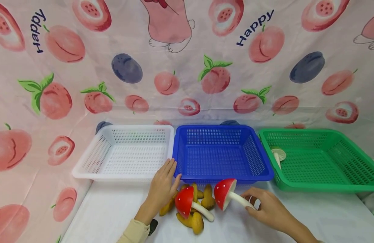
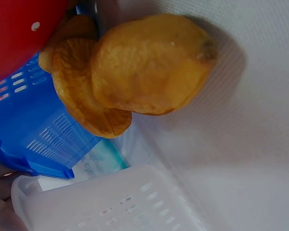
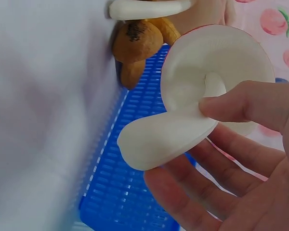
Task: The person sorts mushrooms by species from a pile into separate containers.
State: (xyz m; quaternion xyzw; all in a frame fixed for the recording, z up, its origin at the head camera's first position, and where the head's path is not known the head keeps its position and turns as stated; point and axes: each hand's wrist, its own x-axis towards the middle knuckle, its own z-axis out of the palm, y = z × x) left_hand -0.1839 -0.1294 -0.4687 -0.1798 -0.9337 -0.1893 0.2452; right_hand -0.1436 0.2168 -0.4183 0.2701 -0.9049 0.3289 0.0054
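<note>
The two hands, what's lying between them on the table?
In the head view, a second red mushroom on a pile of yellow-brown potatoes lies between the left hand and the right hand, which holds another red mushroom.

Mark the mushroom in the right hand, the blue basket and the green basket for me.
held mushroom [image 1: 224, 193], head view, red cap.
blue basket [image 1: 223, 176], head view, front rim.
green basket [image 1: 320, 186], head view, front rim.

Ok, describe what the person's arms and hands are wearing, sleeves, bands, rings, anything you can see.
Both hands are bare: no gloves, and no rings that I can make out. The left hand comes out of a pale cream long sleeve, with a small black device at the wrist beside the cuff. The right hand and its forearm show no sleeve in the head view.
</note>
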